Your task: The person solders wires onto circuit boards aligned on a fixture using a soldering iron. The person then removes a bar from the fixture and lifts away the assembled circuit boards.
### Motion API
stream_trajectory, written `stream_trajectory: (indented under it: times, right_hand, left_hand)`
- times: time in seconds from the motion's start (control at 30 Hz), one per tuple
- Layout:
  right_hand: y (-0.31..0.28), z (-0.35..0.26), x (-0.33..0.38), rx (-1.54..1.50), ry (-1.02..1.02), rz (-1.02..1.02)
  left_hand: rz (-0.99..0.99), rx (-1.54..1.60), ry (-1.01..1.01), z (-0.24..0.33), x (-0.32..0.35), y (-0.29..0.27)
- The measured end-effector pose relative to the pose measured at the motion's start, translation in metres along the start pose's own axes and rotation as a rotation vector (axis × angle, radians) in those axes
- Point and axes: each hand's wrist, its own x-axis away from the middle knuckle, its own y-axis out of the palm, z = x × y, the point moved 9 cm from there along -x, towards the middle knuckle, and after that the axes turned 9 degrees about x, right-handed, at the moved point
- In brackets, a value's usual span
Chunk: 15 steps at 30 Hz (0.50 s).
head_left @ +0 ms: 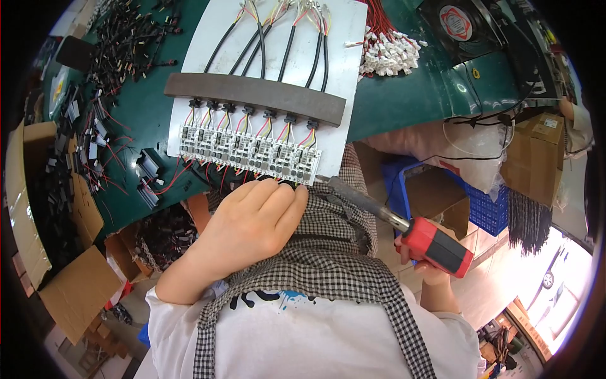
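Note:
My right hand (427,270) grips a red and black soldering gun (437,247). Its long metal barrel slants up to the left, and the tip is by the right end of a row of small white circuit boards (249,151). At the near edge of that row is my left hand (252,218), fingers bent and pressed together. Its fingertips and whatever they hold are hidden. Red, yellow and white wires run from the boards to black cables (286,54), which pass under a dark grey bar (252,98). Boards, bar and cables lie on a white panel (344,57).
The panel rests on a green table (398,107). Black connector leads (129,47) are heaped at the left, white-plugged red wires (391,54) at the far right, beside a black fan (457,24). A blue crate (486,208) and cardboard boxes (533,148) stand lower right.

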Motion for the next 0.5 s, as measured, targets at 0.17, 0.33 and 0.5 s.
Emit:
stream_trajectory:
  times: [0.17,0.33,0.5]
  right_hand:
    - [-0.005,-0.012,-0.006,-0.166,0.087,0.185]
    - [0.011,-0.010,-0.027,-0.288,0.173,0.028]
    - [0.014,-0.021,-0.017,-0.380,0.099,0.031]
  left_hand:
    - [-0.054,0.005,-0.021,0.007,-0.004,-0.002]
    - [-0.049,0.017,-0.050,-0.001,0.009,0.007]
    - [-0.005,0.023,-0.079,0.008,0.009,0.003]
